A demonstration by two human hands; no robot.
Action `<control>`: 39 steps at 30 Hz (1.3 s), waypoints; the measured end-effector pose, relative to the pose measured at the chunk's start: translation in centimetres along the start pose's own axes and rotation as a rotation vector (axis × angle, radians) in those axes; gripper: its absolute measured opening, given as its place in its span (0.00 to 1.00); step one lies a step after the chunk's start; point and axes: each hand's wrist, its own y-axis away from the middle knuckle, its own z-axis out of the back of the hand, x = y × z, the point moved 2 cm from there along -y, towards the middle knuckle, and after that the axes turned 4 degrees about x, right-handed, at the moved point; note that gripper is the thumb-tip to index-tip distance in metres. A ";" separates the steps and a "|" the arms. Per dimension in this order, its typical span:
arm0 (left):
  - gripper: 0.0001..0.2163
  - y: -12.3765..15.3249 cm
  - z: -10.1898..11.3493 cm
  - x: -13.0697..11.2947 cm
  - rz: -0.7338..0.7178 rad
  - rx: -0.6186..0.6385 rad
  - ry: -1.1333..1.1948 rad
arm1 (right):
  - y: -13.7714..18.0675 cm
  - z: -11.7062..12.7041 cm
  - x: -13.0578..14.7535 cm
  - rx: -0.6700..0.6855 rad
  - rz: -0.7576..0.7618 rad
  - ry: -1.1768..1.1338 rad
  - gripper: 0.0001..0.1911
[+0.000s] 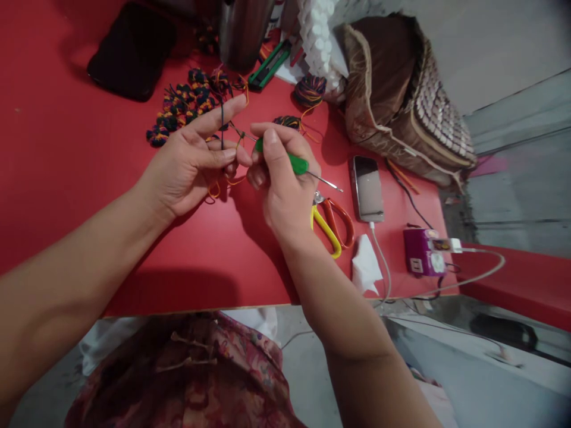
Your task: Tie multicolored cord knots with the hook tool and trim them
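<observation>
My right hand [285, 172] grips a crochet hook [298, 164] by its green handle, one metal end pointing left and the other sticking out to the right. Dark yarn [222, 128] runs over the raised index finger of my left hand [196, 154], whose thumb and other fingers pinch a small piece of yarn work. The hook's left tip meets the yarn at a small loop [241, 135] between the hands. An orange strand [216, 189] dangles below the left fingers. Behind that hand lies a heap of dark, orange and pink crocheted pieces [178, 110].
On the red table [187, 255] lie scissors [332, 226], a charging phone [368, 187], white tissue [366, 264] and a purple power adapter [423, 252]. Farther back are a green cutter [270, 65], a yarn ball [310, 89], a black phone-like object [134, 50], a metal bottle [245, 32] and a brown bag [383, 83].
</observation>
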 end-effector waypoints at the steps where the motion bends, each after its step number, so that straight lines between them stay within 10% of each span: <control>1: 0.30 0.0 -0.1 0.1 -0.006 0.001 -0.002 | 0.2 0.1 0.1 0.000 0.021 0.064 0.17; 8: 0.31 0.0 -0.5 0.3 -0.002 -0.037 0.032 | 1.3 0.0 1.0 0.017 0.186 0.305 0.10; 23: 0.31 -0.1 -0.6 -0.4 0.128 -0.087 0.274 | 0.3 -0.4 -1.1 0.022 0.196 0.204 0.27; 39: 0.24 0.0 -0.8 -1.3 0.142 -0.120 0.283 | -0.5 -0.3 -1.4 0.034 0.123 -0.026 0.24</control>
